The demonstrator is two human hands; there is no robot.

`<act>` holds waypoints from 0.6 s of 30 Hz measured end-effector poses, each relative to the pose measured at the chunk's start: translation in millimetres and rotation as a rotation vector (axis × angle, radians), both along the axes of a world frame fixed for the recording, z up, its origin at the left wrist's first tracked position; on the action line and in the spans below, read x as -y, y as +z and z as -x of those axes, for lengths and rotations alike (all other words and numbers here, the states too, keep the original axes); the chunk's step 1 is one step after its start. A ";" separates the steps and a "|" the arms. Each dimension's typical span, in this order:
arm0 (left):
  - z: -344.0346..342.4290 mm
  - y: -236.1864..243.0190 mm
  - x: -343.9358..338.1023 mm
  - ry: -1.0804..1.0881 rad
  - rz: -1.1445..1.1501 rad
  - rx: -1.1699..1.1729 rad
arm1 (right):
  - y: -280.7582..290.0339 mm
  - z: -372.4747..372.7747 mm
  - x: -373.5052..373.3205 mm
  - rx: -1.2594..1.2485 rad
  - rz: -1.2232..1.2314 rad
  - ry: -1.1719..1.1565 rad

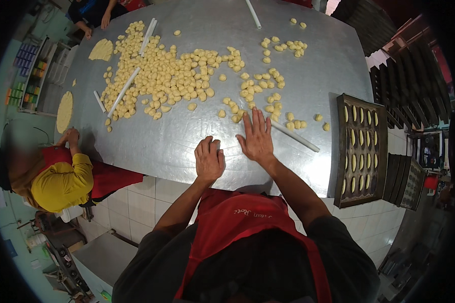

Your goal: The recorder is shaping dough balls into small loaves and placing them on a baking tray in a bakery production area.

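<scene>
My left hand (210,159) rests on the metal table near its front edge, its fingers curled downward and held close together. What lies under those fingers, if anything, is hidden. My right hand (257,139) is stretched out flat, palm down, with its fingertips reaching the nearest dough balls (236,118). Beside the right hand, a thin white rolling rod (297,136) slants away to the right along the tabletop. Small groups of pale yellow dough balls (250,91) lie just beyond my fingers.
A large heap of dough balls (172,76) covers the left middle, with white rods (124,92) on it. Flattened dough sheets (64,112) lie at the left edge. A dark baking tray (342,151) of shaped dough pieces stands right. A person in yellow (65,182) works at left; another person's hand (106,19) is far left.
</scene>
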State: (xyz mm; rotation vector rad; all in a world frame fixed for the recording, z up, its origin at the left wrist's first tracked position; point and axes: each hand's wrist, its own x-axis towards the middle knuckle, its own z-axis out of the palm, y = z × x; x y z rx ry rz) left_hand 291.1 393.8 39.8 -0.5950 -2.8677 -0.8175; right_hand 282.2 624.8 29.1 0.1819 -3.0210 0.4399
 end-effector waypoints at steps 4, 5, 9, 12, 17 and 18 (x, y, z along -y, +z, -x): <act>1.2 -0.7 6.1 0.011 -0.008 -0.011 | 2.2 -27.6 12.9 -0.006 -0.031 -0.042; 1.2 -1.7 7.1 0.009 0.004 -0.013 | 2.7 -40.1 15.9 0.056 -0.032 -0.071; 2.1 -4.3 9.6 0.005 -0.020 -0.025 | 9.3 -50.2 21.4 0.078 -0.068 -0.165; 2.0 -3.4 8.3 -0.001 -0.024 -0.020 | 2.3 -19.6 14.5 -0.037 -0.011 -0.197; -0.5 -4.0 13.9 -0.020 -0.027 -0.021 | -9.5 -22.5 15.8 -0.123 0.093 -0.243; 0.3 -5.5 14.7 -0.011 -0.025 -0.011 | -11.7 -31.0 20.8 -0.112 0.058 -0.266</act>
